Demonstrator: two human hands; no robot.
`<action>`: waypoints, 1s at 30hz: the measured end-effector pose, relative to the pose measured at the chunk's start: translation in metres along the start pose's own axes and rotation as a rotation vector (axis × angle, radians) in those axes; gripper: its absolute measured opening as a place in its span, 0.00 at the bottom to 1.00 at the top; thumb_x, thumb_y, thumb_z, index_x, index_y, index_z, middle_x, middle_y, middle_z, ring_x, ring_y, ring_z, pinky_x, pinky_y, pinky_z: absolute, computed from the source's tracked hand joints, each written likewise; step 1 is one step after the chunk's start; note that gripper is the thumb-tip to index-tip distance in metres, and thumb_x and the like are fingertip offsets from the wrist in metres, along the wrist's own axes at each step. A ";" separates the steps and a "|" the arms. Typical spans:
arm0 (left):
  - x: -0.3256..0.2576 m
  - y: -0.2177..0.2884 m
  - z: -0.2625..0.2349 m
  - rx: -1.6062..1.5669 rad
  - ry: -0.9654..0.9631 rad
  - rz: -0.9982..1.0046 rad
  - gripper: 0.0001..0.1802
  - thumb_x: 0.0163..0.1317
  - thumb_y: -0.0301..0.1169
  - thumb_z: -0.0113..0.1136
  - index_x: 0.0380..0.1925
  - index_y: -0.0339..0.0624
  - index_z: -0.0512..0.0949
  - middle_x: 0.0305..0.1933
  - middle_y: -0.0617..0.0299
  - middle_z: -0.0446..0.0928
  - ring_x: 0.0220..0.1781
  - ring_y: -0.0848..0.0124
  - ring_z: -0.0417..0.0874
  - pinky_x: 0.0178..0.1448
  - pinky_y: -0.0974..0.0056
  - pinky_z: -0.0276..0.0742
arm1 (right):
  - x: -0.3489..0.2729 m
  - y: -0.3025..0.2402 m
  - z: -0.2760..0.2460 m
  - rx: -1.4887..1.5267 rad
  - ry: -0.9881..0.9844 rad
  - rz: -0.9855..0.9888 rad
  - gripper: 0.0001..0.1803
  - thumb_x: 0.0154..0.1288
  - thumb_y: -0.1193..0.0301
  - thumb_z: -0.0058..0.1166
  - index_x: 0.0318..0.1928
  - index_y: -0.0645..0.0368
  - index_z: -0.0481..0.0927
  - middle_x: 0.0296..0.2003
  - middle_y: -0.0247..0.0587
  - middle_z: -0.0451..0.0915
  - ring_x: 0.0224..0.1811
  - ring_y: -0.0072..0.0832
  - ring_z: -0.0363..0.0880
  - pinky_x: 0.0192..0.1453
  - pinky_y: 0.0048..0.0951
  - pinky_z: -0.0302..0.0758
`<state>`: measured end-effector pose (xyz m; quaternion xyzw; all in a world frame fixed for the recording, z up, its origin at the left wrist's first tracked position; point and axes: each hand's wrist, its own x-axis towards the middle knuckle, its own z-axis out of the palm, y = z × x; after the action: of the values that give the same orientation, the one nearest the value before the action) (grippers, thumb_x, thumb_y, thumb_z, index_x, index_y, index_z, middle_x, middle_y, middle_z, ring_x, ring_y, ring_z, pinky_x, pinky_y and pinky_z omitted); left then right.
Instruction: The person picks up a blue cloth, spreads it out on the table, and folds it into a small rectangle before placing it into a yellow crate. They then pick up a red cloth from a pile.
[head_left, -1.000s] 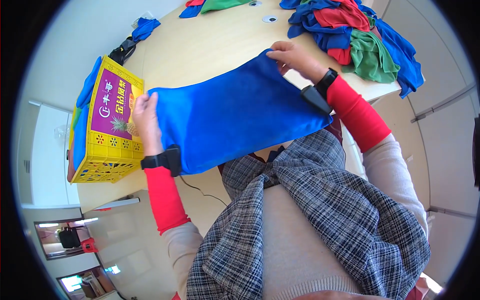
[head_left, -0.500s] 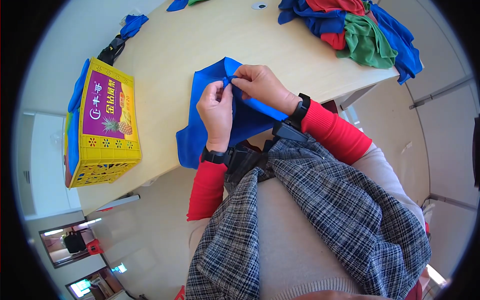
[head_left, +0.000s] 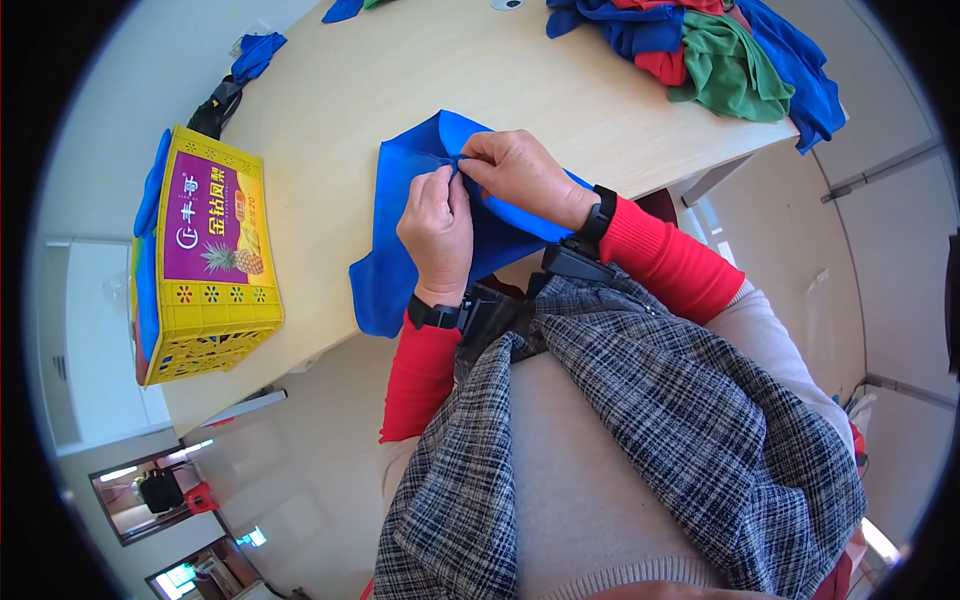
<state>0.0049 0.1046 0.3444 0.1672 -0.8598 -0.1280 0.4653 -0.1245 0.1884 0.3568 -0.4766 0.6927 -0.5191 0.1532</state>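
Observation:
A blue cloth point(head_left: 400, 240) lies partly on the table and partly over its near edge, in front of my body. My left hand point(head_left: 437, 225) pinches a gathered bit of it between thumb and fingers. Right beside, my right hand point(head_left: 525, 175) pinches the same bunched spot from the other side, fingertips almost touching the left ones. A small twisted piece of the cloth shows between them; its exact form is partly hidden by the fingers.
A yellow plastic crate point(head_left: 215, 250) with a purple panel stands at the table's left, blue cloth hanging over its side. At the far right lies a pile of blue, red and green cloths point(head_left: 735, 80). The pale wooden table point(head_left: 400, 60) has a curved far edge.
My left hand has turned slightly and shifted right, its fingers closing up near the bunched cloth. The right hand keeps its pinch. The view has tilted a little.

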 end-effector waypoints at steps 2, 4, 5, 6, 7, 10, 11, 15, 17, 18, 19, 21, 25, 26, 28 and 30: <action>-0.001 0.000 0.001 0.027 -0.002 0.025 0.08 0.60 0.21 0.67 0.39 0.38 0.82 0.36 0.56 0.82 0.35 0.58 0.85 0.37 0.60 0.82 | 0.000 0.001 0.000 -0.010 -0.002 0.001 0.10 0.71 0.71 0.58 0.43 0.68 0.84 0.26 0.42 0.84 0.27 0.23 0.83 0.35 0.27 0.80; 0.000 0.000 0.000 0.034 0.003 0.041 0.08 0.60 0.21 0.67 0.40 0.38 0.82 0.36 0.56 0.82 0.35 0.58 0.85 0.37 0.60 0.82 | 0.001 -0.001 0.000 -0.060 -0.004 -0.010 0.11 0.71 0.71 0.58 0.43 0.68 0.84 0.26 0.43 0.84 0.27 0.23 0.84 0.35 0.28 0.81; 0.000 0.000 0.000 0.041 0.008 0.057 0.08 0.60 0.21 0.67 0.40 0.38 0.82 0.36 0.56 0.82 0.35 0.59 0.85 0.36 0.61 0.82 | 0.001 -0.002 0.000 -0.085 -0.005 -0.014 0.11 0.71 0.71 0.58 0.43 0.68 0.84 0.27 0.44 0.84 0.27 0.24 0.84 0.35 0.28 0.81; 0.000 0.000 0.001 0.048 0.012 0.072 0.08 0.60 0.21 0.67 0.41 0.38 0.82 0.36 0.57 0.82 0.35 0.59 0.85 0.36 0.61 0.82 | 0.001 -0.001 0.000 -0.085 -0.005 -0.014 0.11 0.71 0.71 0.58 0.43 0.68 0.84 0.27 0.44 0.84 0.27 0.24 0.84 0.35 0.28 0.81; -0.001 0.000 0.001 0.048 0.011 0.072 0.08 0.60 0.21 0.67 0.41 0.38 0.82 0.36 0.57 0.82 0.35 0.59 0.85 0.36 0.61 0.82 | 0.001 0.001 0.000 -0.080 -0.013 -0.008 0.11 0.71 0.70 0.58 0.43 0.68 0.84 0.26 0.43 0.84 0.28 0.24 0.85 0.35 0.28 0.81; -0.003 -0.001 0.004 0.102 -0.009 0.104 0.08 0.61 0.22 0.67 0.41 0.38 0.83 0.36 0.58 0.82 0.34 0.60 0.85 0.35 0.61 0.82 | 0.001 0.000 -0.002 -0.069 -0.033 -0.001 0.12 0.72 0.69 0.58 0.43 0.68 0.84 0.26 0.42 0.85 0.28 0.25 0.85 0.35 0.27 0.82; -0.005 -0.001 0.005 0.103 -0.010 0.103 0.08 0.61 0.22 0.67 0.41 0.38 0.83 0.36 0.58 0.82 0.34 0.60 0.85 0.35 0.61 0.82 | 0.000 0.001 -0.002 0.046 -0.068 0.077 0.12 0.72 0.68 0.58 0.43 0.68 0.84 0.27 0.41 0.85 0.28 0.25 0.85 0.35 0.26 0.82; -0.011 0.006 0.005 0.156 -0.088 0.107 0.08 0.63 0.25 0.67 0.42 0.38 0.83 0.37 0.59 0.81 0.34 0.61 0.85 0.34 0.61 0.82 | 0.002 0.007 -0.007 0.328 -0.153 0.274 0.12 0.74 0.67 0.58 0.43 0.66 0.83 0.27 0.37 0.85 0.27 0.24 0.85 0.35 0.24 0.82; -0.012 0.011 0.007 0.121 -0.107 0.085 0.06 0.64 0.27 0.66 0.40 0.39 0.83 0.36 0.58 0.82 0.34 0.60 0.85 0.33 0.60 0.81 | 0.004 0.017 -0.009 0.432 -0.193 0.366 0.12 0.74 0.66 0.57 0.43 0.64 0.83 0.28 0.35 0.84 0.27 0.22 0.85 0.34 0.22 0.82; -0.011 0.011 0.008 0.104 -0.117 0.073 0.05 0.64 0.27 0.66 0.39 0.39 0.84 0.36 0.58 0.82 0.34 0.60 0.85 0.33 0.60 0.81 | 0.004 0.022 -0.009 0.433 -0.192 0.364 0.12 0.74 0.66 0.57 0.43 0.64 0.83 0.28 0.35 0.84 0.27 0.22 0.85 0.34 0.22 0.82; -0.009 0.009 0.009 0.103 -0.116 0.077 0.05 0.64 0.27 0.66 0.39 0.39 0.84 0.36 0.58 0.82 0.34 0.60 0.85 0.33 0.60 0.81 | 0.003 0.027 -0.010 0.474 -0.195 0.394 0.11 0.74 0.67 0.57 0.43 0.64 0.83 0.28 0.35 0.84 0.27 0.21 0.84 0.34 0.22 0.82; 0.002 -0.006 0.006 -0.022 -0.149 0.021 0.04 0.65 0.28 0.65 0.36 0.41 0.84 0.35 0.56 0.82 0.34 0.59 0.85 0.33 0.58 0.80 | 0.003 0.033 -0.015 0.556 -0.204 0.449 0.10 0.74 0.67 0.57 0.43 0.62 0.82 0.29 0.35 0.84 0.27 0.19 0.84 0.33 0.22 0.81; 0.053 -0.071 0.024 0.015 -0.153 -0.192 0.05 0.63 0.32 0.66 0.33 0.43 0.86 0.35 0.53 0.84 0.38 0.55 0.85 0.41 0.53 0.81 | -0.008 0.032 -0.025 0.459 -0.209 0.390 0.09 0.74 0.69 0.57 0.44 0.64 0.81 0.28 0.35 0.83 0.27 0.18 0.83 0.33 0.21 0.81; 0.064 -0.101 0.035 0.121 -0.186 -0.160 0.06 0.63 0.34 0.67 0.35 0.44 0.86 0.36 0.53 0.84 0.39 0.54 0.86 0.44 0.52 0.81 | -0.011 0.027 -0.024 0.459 -0.213 0.377 0.09 0.74 0.69 0.57 0.44 0.64 0.81 0.28 0.35 0.83 0.27 0.18 0.83 0.33 0.21 0.81; 0.068 -0.159 0.060 0.233 -0.247 -0.081 0.08 0.61 0.36 0.67 0.36 0.45 0.86 0.37 0.53 0.84 0.42 0.53 0.86 0.46 0.51 0.81 | -0.014 0.017 -0.021 0.399 -0.235 0.329 0.08 0.73 0.71 0.57 0.43 0.65 0.81 0.28 0.35 0.83 0.27 0.19 0.83 0.33 0.21 0.80; 0.067 -0.187 0.083 0.327 -0.315 0.007 0.10 0.60 0.37 0.68 0.38 0.45 0.86 0.37 0.53 0.84 0.44 0.52 0.86 0.49 0.50 0.81 | -0.020 0.014 -0.025 0.363 -0.232 0.301 0.08 0.73 0.71 0.57 0.43 0.65 0.81 0.28 0.35 0.82 0.27 0.19 0.83 0.33 0.21 0.80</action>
<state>-0.0681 -0.0883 0.2806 0.2152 -0.9317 -0.0100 0.2926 -0.1391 0.2192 0.3494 -0.3894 0.6291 -0.5481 0.3901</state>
